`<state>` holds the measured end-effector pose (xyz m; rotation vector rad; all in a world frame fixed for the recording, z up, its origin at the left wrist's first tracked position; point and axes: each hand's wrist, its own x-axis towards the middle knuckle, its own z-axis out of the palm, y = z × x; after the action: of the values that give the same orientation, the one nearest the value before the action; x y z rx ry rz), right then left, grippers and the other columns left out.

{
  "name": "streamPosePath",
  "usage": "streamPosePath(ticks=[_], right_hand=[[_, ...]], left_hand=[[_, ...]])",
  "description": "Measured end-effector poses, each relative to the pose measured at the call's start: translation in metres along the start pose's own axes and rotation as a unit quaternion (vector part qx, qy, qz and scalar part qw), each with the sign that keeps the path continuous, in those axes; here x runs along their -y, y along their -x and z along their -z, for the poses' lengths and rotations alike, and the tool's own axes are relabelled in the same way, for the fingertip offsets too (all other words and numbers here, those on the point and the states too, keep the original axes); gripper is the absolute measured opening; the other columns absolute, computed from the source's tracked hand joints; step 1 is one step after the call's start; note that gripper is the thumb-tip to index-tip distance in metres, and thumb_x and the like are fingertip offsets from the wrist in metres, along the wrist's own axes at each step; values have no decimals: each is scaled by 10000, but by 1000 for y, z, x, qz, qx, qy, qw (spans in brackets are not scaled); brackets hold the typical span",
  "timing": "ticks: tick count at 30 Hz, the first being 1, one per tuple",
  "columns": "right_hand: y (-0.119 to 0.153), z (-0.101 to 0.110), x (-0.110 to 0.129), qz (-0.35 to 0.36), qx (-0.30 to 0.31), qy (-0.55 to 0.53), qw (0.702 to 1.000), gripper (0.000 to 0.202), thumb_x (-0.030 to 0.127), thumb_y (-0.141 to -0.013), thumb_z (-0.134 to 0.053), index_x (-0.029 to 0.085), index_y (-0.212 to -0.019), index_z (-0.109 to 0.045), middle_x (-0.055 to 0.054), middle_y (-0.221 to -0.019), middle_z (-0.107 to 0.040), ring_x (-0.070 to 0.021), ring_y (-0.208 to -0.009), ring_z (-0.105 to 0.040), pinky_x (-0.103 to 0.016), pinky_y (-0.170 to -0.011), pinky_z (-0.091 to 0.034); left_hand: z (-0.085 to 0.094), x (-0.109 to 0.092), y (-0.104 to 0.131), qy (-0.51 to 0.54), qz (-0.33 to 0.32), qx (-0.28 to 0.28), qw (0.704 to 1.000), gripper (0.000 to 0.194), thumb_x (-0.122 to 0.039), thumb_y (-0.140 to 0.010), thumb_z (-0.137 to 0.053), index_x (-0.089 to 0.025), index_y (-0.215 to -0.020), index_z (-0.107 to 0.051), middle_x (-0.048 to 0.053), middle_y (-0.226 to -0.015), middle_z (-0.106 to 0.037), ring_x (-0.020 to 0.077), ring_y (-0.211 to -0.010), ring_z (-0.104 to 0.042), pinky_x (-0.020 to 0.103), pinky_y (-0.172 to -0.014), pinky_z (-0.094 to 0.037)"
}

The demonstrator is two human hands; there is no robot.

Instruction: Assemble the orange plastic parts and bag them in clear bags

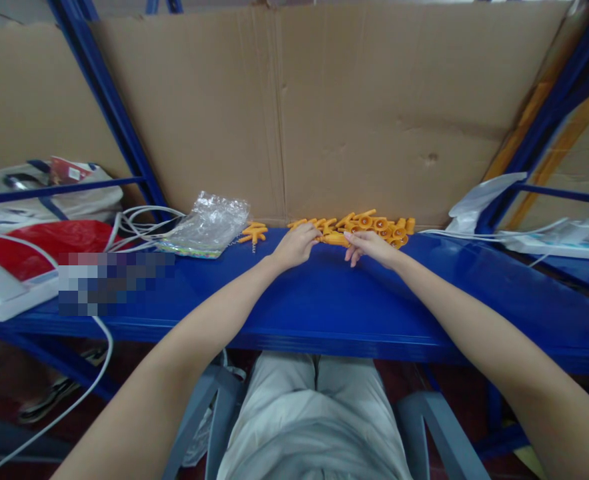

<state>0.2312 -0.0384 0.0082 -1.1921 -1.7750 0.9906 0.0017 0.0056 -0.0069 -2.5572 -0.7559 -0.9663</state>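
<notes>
My left hand (297, 246) and my right hand (371, 248) meet over the far part of the blue tabletop. Between their fingertips lies a long orange plastic piece (335, 238), pinched at its left end by my left hand and at its right end by my right thumb and forefinger. Right behind the hands is a pile of orange round-ended tubes (381, 227) with dark holes. Orange stick-like pieces (319, 223) lie behind my left hand. Farther left, a small cluster of orange handles (254, 231) has a metal spiral sticking out, like a corkscrew.
A clear plastic bag (209, 223) lies left of the orange pieces. White cables (141, 217), a red bag (49, 247) and a white power strip (19, 297) crowd the left side. A cardboard sheet (354, 107) walls off the back; another power strip (559, 245) is at right.
</notes>
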Motion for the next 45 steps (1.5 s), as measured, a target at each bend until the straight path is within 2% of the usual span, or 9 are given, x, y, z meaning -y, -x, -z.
streamPosePath(ticks=[6, 10, 14, 20, 24, 29, 35, 41, 45], right_hand=[[-2, -2, -1, -32, -2, 6, 999, 371, 497, -956, -497, 170, -783, -527, -66, -664, -698, -107, -468, -618, -198, -449, -472], [-3, 0, -3, -27, -21, 25, 999, 260, 396, -939, -563, 157, -1039, -588, -106, -970, -724, -94, -564, -661, -178, -475, -497], [-3, 2, -6, 4, -38, 31, 999, 477, 235, -832, -690, 180, -1275, -522, -124, -1190, -648, -99, -657, -686, -216, -576, -551], [-5, 2, -10, 41, -53, 29, 997, 436, 188, -816, -693, 162, -1237, -581, -107, -1118, -658, -116, -673, -692, -269, -656, -583], [-6, 1, -10, 29, -65, 27, 997, 324, 196, -829, -694, 148, -1143, -626, -108, -1063, -695, -111, -624, -678, -249, -609, -578], [-5, 3, -9, 24, -41, 26, 999, 161, 239, -886, -644, 147, -1016, -656, -99, -964, -736, -106, -607, -668, -205, -544, -546], [-5, 2, -9, 25, -44, 26, 998, 184, 268, -872, -661, 146, -1010, -658, -98, -959, -729, -121, -626, -672, -247, -604, -567], [-19, 7, -5, 92, -127, 74, 985, 338, 310, -831, -682, 153, -1121, -609, -110, -1051, -686, -161, -705, -673, -350, -730, -574], [-34, 23, 7, 157, -232, 245, 928, 390, 351, -850, -625, 156, -1186, -585, -142, -1129, -657, -229, -828, -660, -410, -793, -522]], left_hand=[[-1, 2, 0, 5, 13, 11, 1000, 147, -118, -898, -525, -169, -973, -641, 90, -986, -652, 222, -994, -615, 397, -913, -506], [-1, 2, -1, 13, 19, 21, 1000, 137, -114, -898, -532, -158, -970, -640, 99, -993, -651, 227, -1004, -614, 402, -914, -501], [-1, 2, -2, 12, 32, 26, 999, 131, -106, -890, -544, -150, -966, -641, 104, -1003, -654, 235, -1027, -613, 403, -926, -496], [-2, 3, -1, 5, 30, 16, 999, 138, -116, -893, -538, -156, -972, -644, 96, -1010, -661, 228, -1021, -618, 404, -933, -501], [-3, 4, 0, 3, 26, 7, 1000, 144, -120, -894, -534, -161, -977, -644, 94, -1014, -664, 224, -1023, -618, 402, -936, -503], [-3, 5, 1, 7, 21, 4, 1000, 150, -135, -901, -531, -162, -996, -644, 101, -1025, -663, 223, -1019, -618, 402, -934, -502], [-5, 7, 0, 17, 19, 4, 1000, 161, -139, -903, -519, -169, -1008, -638, 97, -1031, -655, 221, -1028, -610, 402, -937, -495], [0, 5, -2, 8, 47, -34, 998, 304, -135, -883, -496, -145, -1176, -577, 144, -1206, -597, 246, -1138, -550, 421, -980, -457], [5, 11, 0, -19, 116, -61, 991, 340, -137, -855, -499, -178, -1186, -565, 134, -1265, -563, 265, -1188, -509, 445, -990, -443]])
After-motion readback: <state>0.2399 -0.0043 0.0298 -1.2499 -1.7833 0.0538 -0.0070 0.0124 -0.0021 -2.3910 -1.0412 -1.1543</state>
